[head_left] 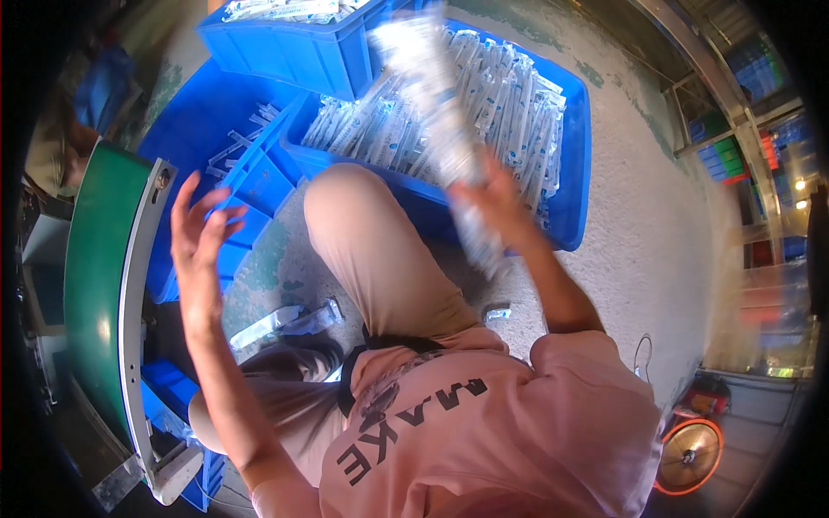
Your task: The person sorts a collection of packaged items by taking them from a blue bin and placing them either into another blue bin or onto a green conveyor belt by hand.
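Note:
My right hand (496,198) is closed around a long bundle of slim white-and-clear wrapped packets (436,99), smeared by motion. The bundle slants over a large blue bin (577,164), which is filled with many similar long packets (505,91). My left hand (204,226) is raised on the left, fingers spread and curved, holding nothing. It is close to the edge of a green conveyor belt (102,250) and above another blue bin (186,129) with a few loose packets inside.
Another blue bin (285,47) of packets rests at the top, overlapping the others. Several wrapped packets (289,324) lie on the floor by my foot, and a small one (497,313) lies near my right side. An orange-rimmed fan (689,456) and metal racks (734,129) stand right.

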Available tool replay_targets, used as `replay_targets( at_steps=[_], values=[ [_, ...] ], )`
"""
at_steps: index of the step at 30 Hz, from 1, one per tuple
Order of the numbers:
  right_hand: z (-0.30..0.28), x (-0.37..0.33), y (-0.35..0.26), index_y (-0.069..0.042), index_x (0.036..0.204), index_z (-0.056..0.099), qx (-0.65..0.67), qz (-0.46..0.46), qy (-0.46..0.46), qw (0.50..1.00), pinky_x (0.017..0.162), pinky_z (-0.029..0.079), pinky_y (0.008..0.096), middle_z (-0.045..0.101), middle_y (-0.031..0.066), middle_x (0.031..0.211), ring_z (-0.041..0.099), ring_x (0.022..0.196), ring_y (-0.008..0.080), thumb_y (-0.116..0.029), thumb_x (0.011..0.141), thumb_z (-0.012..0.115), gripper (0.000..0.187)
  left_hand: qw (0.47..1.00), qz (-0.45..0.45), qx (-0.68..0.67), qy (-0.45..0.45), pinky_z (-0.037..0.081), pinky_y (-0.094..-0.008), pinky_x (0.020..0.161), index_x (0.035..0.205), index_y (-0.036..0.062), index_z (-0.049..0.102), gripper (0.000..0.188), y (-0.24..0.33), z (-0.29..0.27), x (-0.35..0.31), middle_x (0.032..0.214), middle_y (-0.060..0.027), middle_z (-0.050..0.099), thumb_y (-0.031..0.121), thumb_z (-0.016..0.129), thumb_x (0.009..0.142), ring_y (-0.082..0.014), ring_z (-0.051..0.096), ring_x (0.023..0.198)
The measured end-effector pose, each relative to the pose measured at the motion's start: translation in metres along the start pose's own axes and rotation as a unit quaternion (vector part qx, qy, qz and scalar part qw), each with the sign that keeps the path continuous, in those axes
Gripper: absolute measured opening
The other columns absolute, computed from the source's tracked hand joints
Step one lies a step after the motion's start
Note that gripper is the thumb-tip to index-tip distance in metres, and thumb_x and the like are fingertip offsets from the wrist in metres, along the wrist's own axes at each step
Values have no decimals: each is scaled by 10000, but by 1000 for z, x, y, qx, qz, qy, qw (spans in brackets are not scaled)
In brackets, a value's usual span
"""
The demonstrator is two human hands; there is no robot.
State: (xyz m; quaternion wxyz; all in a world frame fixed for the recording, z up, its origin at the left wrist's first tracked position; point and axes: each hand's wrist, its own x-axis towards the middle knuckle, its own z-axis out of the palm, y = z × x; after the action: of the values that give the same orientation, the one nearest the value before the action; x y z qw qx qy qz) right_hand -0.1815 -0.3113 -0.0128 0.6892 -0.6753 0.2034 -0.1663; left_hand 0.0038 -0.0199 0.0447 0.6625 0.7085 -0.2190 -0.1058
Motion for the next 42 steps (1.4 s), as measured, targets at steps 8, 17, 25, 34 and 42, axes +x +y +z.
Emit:
replay_targets(
  at_steps=[8, 17, 25, 34, 42],
  values=[
    [-244, 102, 73, -24, 1311, 344, -524, 26, 374, 765, 812, 476, 400, 585, 273, 1027, 585, 946, 393, -212, 679, 648, 726, 994, -51, 55, 81, 470, -320, 813, 1163, 14, 514, 386, -21, -86, -21, 975, -96, 601, 277, 553, 883, -194, 606, 837],
    [-277, 137, 124, -33, 1301, 360, -459, 86, 413, 782, 891, 436, 396, 589, 249, 1049, 556, 1021, 381, -251, 704, 652, 699, 984, -75, 69, 147, 496, -310, 776, 1094, 26, 561, 302, -24, -118, -38, 899, -84, 625, 259, 524, 906, -182, 620, 796],
    [-265, 141, 122, 14, 1143, 519, -441, 104, 348, 821, 849, 442, 416, 581, 245, 1069, 562, 992, 388, -287, 813, 529, 446, 983, -103, 43, 146, 492, -304, 786, 1094, 40, 563, 288, -52, -125, -37, 898, -71, 620, 253, 534, 902, -170, 617, 815],
    [-336, 205, 264, 9, 1002, 581, -662, -38, 274, 697, 824, 413, 458, 586, 234, 1004, 542, 934, 397, -324, 923, 354, 411, 963, -126, 185, 153, 482, -293, 782, 1071, -8, 576, 318, -9, -129, -46, 924, -78, 618, 240, 573, 871, -161, 600, 815],
    [-374, 180, 170, -41, 1197, 516, -762, 140, 3, 632, 861, 431, 453, 558, 223, 1121, 512, 1058, 401, -289, 895, 380, 414, 980, 23, 137, 144, 492, -284, 705, 993, -44, 585, 226, 9, -140, -4, 855, -93, 623, 108, 589, 827, -153, 599, 781]
  ],
)
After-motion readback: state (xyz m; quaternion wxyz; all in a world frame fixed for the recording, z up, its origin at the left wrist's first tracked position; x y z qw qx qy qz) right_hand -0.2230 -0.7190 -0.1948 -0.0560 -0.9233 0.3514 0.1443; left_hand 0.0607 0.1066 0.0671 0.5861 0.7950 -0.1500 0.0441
